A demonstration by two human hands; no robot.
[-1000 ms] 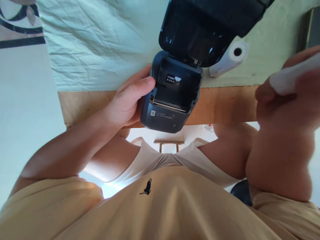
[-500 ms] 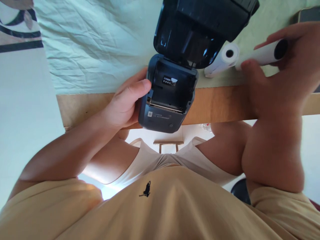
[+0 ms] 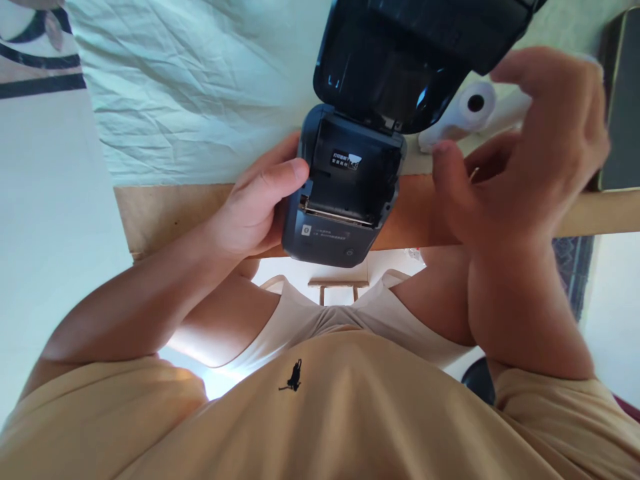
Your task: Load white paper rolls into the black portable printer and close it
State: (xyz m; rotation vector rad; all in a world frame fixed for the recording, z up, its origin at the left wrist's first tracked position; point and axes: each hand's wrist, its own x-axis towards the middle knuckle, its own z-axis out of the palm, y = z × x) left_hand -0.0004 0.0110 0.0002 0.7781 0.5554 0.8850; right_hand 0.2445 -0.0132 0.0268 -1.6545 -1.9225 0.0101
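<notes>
My left hand (image 3: 250,207) has its grip closed around the left side of a small dark printer (image 3: 345,193), with the thumb pressed on the top edge and the other fingers tucked behind it. The printer sits at the near edge of the tabletop (image 3: 165,207), and part of it hangs out over the edge toward me. Its lid (image 3: 400,60) is flipped up and back, so I can see right into the hollow inside, where a little white sticker (image 3: 347,159) shows on the back wall. My right hand (image 3: 520,160) is up in the air just to the right of the printer, not touching it. Its grip is loose and open, with the fingers curled and spread, and I see nothing held in it. Just behind that hand lies a white paper roll (image 3: 463,113) on its side, close to the lid, with its dark round hole facing me. Something white peeks out behind my fingers there too, but I cannot tell what it is. A pale green wrinkled cloth (image 3: 200,87) covers the tabletop farther back, and the bare wood shows only along the near strip. A dark flat thing (image 3: 623,100) sits at the far right edge.
</notes>
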